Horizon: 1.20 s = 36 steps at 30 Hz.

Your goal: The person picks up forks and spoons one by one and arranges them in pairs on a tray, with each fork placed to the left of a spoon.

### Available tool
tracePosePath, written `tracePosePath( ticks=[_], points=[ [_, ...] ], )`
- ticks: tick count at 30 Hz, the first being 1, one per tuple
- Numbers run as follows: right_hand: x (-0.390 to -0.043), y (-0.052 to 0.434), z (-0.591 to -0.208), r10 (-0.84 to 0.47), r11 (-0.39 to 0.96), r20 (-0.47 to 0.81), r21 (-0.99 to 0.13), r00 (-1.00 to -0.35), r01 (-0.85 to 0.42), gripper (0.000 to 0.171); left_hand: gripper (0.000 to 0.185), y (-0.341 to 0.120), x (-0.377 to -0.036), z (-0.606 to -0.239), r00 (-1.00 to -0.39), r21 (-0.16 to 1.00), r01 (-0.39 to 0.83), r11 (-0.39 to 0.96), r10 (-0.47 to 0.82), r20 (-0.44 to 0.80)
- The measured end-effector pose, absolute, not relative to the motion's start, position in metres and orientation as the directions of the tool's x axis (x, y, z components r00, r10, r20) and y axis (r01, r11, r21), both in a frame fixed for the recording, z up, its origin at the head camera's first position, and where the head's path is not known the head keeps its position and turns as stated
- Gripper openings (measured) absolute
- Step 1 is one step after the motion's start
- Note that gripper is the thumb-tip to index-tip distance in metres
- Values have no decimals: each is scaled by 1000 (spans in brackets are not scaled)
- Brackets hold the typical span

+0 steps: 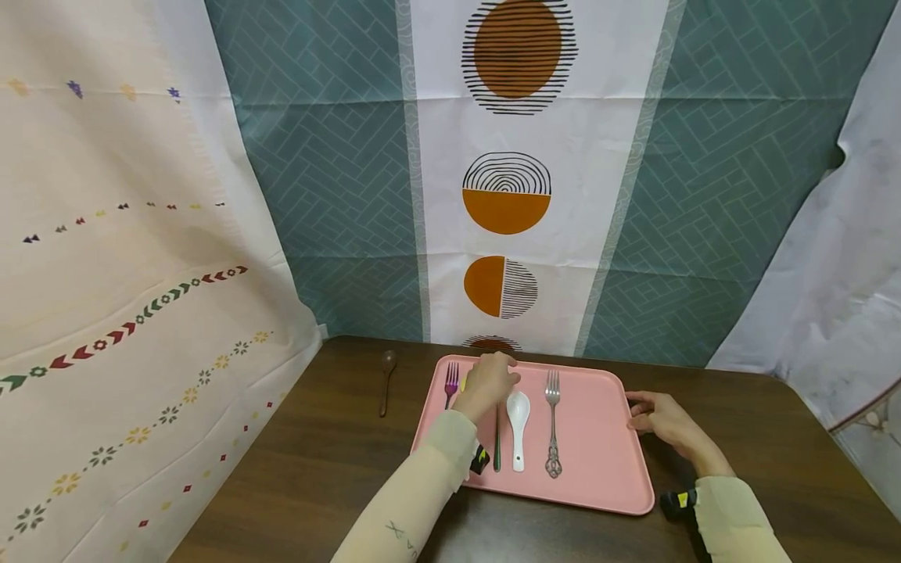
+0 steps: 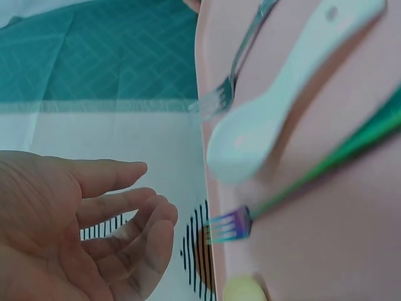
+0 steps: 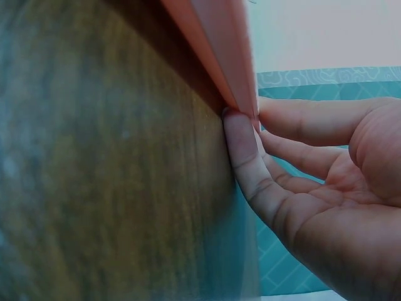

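Note:
A pink tray [image 1: 598, 469] lies on the table with cutlery in it. My left hand [image 1: 486, 387] hovers above its far left part, fingers loosely bent, holding nothing. Beside this hand lie a white soup spoon [image 1: 518, 414] and a purple fork [image 1: 451, 379]. An ornate silver fork [image 1: 552, 426] is further right. In the left wrist view a fork with an iridescent head [image 2: 230, 226] and green handle lies near a pale yellow rounded end [image 2: 244, 290], mostly cut off. Thumb and fingers of my right hand [image 1: 662, 418] pinch the tray's right rim.
A small wooden spoon [image 1: 388, 379] lies on the dark wooden table [image 1: 303, 477], left of the tray. A patterned teal and white curtain [image 1: 338, 195] hangs behind the table, with pale cloths [image 1: 127, 313] at the sides.

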State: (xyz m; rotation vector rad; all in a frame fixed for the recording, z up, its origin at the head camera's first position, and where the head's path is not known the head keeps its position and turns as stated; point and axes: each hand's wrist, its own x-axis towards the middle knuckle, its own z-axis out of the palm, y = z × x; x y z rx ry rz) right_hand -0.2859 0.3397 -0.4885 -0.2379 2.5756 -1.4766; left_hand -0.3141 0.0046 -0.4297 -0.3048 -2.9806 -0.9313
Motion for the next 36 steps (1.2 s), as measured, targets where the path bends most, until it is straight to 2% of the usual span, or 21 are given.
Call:
tracePosePath(
  ticks=[10, 36],
  points=[
    [-288, 342, -489, -220, 499, -65, -865, -973, -55, 62, 29, -39, -322, -438, -987, 661, 152, 735, 146, 65],
    [-286, 341, -487, -210, 512, -65, -857, -976, -53, 62, 28, -158, -324, -464, -987, 523, 37, 852, -51, 153]
  ],
)
